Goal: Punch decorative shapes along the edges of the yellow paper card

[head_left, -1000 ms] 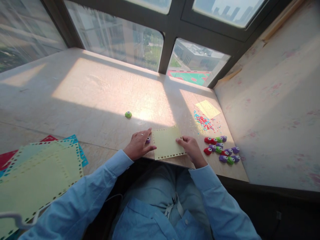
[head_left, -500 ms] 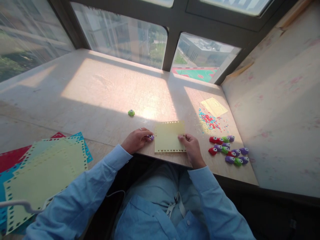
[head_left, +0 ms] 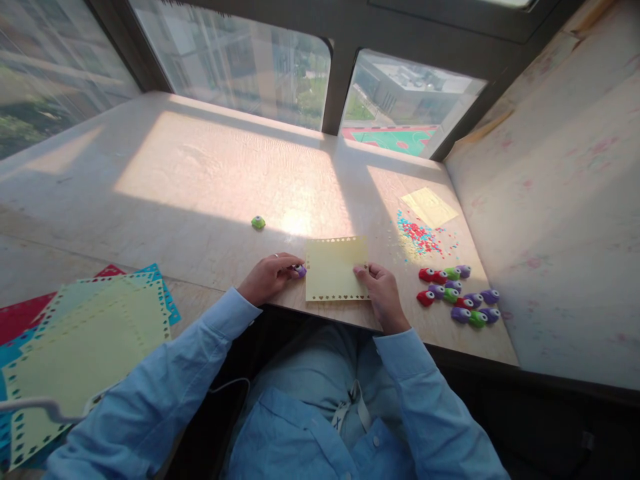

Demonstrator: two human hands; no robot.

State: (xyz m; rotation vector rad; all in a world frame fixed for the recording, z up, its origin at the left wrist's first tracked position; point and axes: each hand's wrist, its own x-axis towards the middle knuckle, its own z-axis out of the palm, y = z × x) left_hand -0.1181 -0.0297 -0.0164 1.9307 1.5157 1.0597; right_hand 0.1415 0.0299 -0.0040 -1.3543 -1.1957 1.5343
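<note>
My left hand (head_left: 270,277) is closed around a small purple paper punch (head_left: 300,271), which sits against the left edge of a yellow sheet of paper (head_left: 333,270). Small shaped holes run along the sheet's top and bottom edges, and a few show on its left edge above the punch. My right hand (head_left: 383,293) pinches the sheet's right edge between thumb and fingers. Whether the paper lies inside the punch's slot I cannot tell. Beyond my left hand, a green punch (head_left: 258,223) stands alone on the wooden surface.
Several red, green and purple punches (head_left: 453,287) cluster at right, near the papered wall (head_left: 560,200). Behind them lie scattered paper bits (head_left: 420,237) and a folded yellowish piece (head_left: 430,207). Punched coloured sheets (head_left: 95,347) pile up at left, with a white cable (head_left: 35,405) over them.
The view has shifted slightly. My left fingers lie a little straighter over the purple punch. My right hand keeps its hold on the sheet.
</note>
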